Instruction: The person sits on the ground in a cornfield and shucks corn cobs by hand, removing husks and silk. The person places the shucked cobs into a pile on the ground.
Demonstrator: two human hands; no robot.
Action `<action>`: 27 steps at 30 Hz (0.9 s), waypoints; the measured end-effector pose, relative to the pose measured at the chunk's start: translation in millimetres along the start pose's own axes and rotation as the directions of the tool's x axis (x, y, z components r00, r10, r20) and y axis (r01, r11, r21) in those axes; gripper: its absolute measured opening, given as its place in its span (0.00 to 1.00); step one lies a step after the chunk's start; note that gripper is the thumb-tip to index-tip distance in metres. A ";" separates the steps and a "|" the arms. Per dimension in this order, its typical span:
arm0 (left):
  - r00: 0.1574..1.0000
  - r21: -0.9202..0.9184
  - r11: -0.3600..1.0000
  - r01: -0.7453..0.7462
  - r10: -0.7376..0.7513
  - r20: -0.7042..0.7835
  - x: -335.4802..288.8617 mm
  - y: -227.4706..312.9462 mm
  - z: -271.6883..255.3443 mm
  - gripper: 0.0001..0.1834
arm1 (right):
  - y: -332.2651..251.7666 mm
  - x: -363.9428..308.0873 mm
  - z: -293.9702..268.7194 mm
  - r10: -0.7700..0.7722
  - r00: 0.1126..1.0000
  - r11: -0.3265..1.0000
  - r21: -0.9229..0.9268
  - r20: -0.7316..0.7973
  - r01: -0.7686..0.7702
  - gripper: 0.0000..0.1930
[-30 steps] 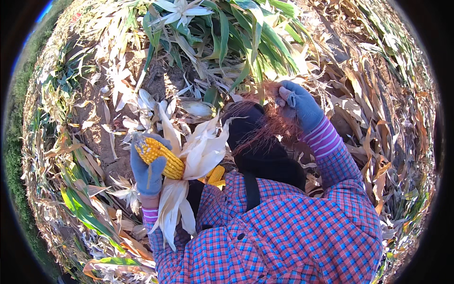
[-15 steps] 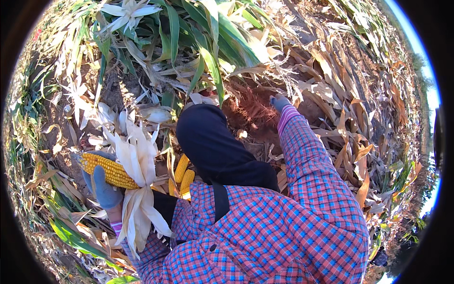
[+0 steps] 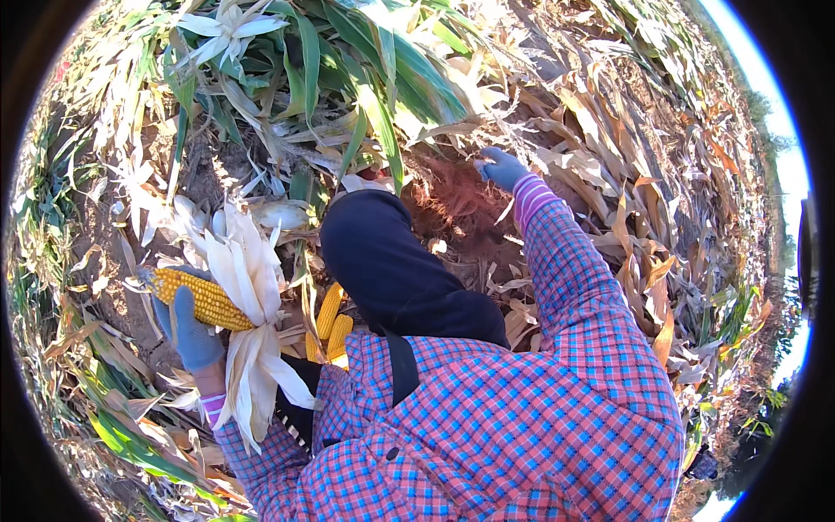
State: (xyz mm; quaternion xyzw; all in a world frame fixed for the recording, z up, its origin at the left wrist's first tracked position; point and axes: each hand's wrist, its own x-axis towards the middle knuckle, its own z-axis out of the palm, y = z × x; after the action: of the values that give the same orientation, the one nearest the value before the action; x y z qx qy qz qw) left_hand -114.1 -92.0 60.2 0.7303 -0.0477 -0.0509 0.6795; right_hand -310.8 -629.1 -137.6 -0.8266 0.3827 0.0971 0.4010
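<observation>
My left hand [image 3: 193, 335], in a grey-blue glove, grips a yellow corn cob [image 3: 202, 300] at the left. Pale dry husk [image 3: 243, 278] is peeled back from the cob and hangs over my wrist. My right hand [image 3: 501, 168], gloved alike, is stretched forward above a patch of reddish-brown corn silk [image 3: 452, 196]. Its fingers look loosely parted, with nothing visible in them. Several bare yellow cobs [image 3: 330, 317] lie beside my leg, partly hidden by my checked shirt.
My dark-trousered knee [image 3: 374, 235] rises between the hands. Green corn leaves [image 3: 374, 70] are heaped ahead. Dry stalks and leaves [image 3: 609, 174] cover the ground to the right. A husk-covered ear [image 3: 283, 214] lies ahead of my left hand.
My right hand has turned and drawn slightly left, with more of the glove showing. The left hand keeps its grip on the cob; the whole view has shifted a little.
</observation>
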 end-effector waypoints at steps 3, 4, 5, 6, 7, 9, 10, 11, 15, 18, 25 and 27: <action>0.999 -0.146 0.988 -0.048 0.048 -0.008 7.1 7.3 9.3 0.18 | -61.5 -42.6 8.0 -0.135 0.991 0.924 -0.360 0.008 0.128 0.34; 0.996 -0.161 0.984 -0.081 0.076 -0.036 9.9 10.7 3.9 0.18 | -81.4 -45.1 18.9 -0.111 0.992 0.953 -0.278 0.063 0.124 0.34; 0.992 -0.172 0.978 -0.114 0.104 -0.068 10.5 12.9 3.5 0.18 | -92.8 -53.0 29.1 -0.139 0.987 0.975 -0.162 0.082 0.151 0.34; 0.987 -0.164 0.977 -0.134 0.117 -0.111 13.4 15.7 2.0 0.16 | -104.7 -59.9 41.6 -0.168 0.981 0.984 -0.037 0.100 0.173 0.33; 0.981 -0.162 0.974 -0.157 0.134 -0.142 17.4 16.3 5.6 0.15 | -100.8 -62.1 61.5 -0.256 0.964 0.949 0.208 0.077 0.236 0.31; 0.971 -0.174 0.965 -0.197 0.167 -0.173 23.0 23.7 7.4 0.14 | -139.2 -96.2 83.1 -0.339 0.907 0.817 0.556 0.250 0.152 0.31; 0.976 -0.207 0.959 -0.195 0.169 -0.138 30.3 23.1 15.2 0.15 | -96.8 -75.5 102.4 -0.297 0.954 0.897 0.356 0.042 0.263 0.28; 0.976 -0.211 0.958 -0.196 0.170 -0.136 31.3 23.8 9.6 0.15 | -120.6 -87.7 100.1 -0.354 0.935 0.887 0.330 0.038 0.323 0.27; 0.966 -0.246 0.938 -0.245 0.215 -0.142 34.9 36.0 1.4 0.15 | -249.3 -155.4 29.1 -0.741 0.615 0.643 -0.019 -0.271 0.766 0.24; 0.951 -0.167 0.938 -0.305 0.290 -0.109 47.1 36.1 6.1 0.18 | -319.5 -188.5 26.4 -0.851 0.514 0.454 0.341 -0.109 0.823 0.24; 0.935 -0.093 0.933 -0.348 0.352 0.030 74.0 33.5 35.2 0.20 | -423.4 -169.1 124.8 -0.737 0.673 0.520 0.691 0.064 0.503 0.26; 0.919 -0.048 0.918 -0.393 0.394 0.022 83.5 31.8 36.2 0.20 | -424.7 -130.0 160.5 -0.812 0.582 0.410 0.656 -0.055 0.634 0.27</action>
State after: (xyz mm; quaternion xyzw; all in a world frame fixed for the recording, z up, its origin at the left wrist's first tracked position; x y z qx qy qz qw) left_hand -36.5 -141.7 88.6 0.6902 -0.2029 0.0742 0.6907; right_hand -75.0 -274.9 67.4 -0.7084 -0.0673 -0.1050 0.6947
